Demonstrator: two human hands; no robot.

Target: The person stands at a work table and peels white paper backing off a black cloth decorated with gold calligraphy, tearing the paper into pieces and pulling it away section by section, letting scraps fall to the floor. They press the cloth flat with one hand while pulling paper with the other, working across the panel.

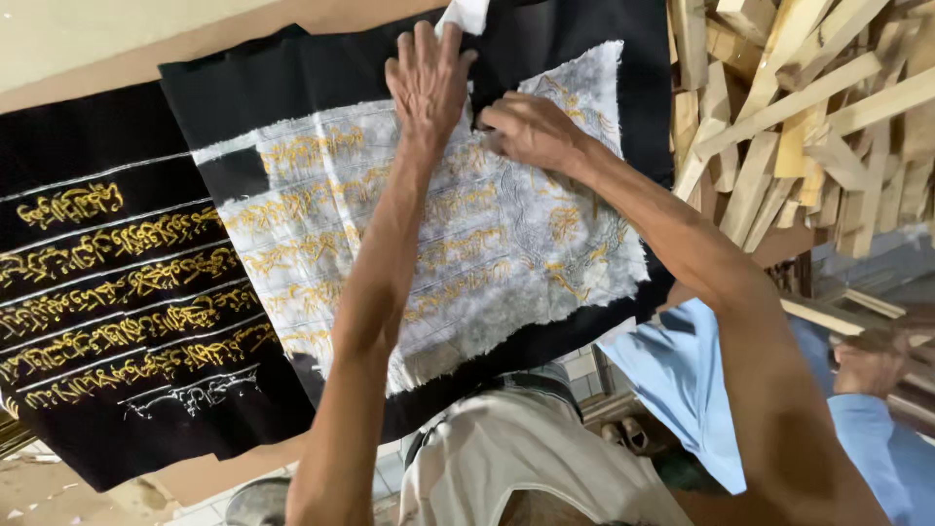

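My left hand (429, 83) lies flat and open, fingers spread, pressing down on the black cloth panel with gold embroidered script (321, 68) near its far edge. My right hand (531, 131) is half curled just beside it, fingertips pinched on the torn edge of the thin white backing paper (506, 244) that covers the stitched rows. I judge the step to be peeling this paper off the embroidery. To do it well, I keep the flat hand close to the tear line so the cloth stays taut and does not lift, and I pull low and along the surface, not upward, so the gold threads are not dragged. Small bites are safer than one long rip, since the paper clings where the stitching is dense. The panel rests across the pale brown tabletop (146, 34), overlapping a second black embroidered cloth (117, 282) already bare of paper on its left. A heap of pale wooden offcuts (808, 107) sits to the right, near another person's light blue sleeve (682, 380).
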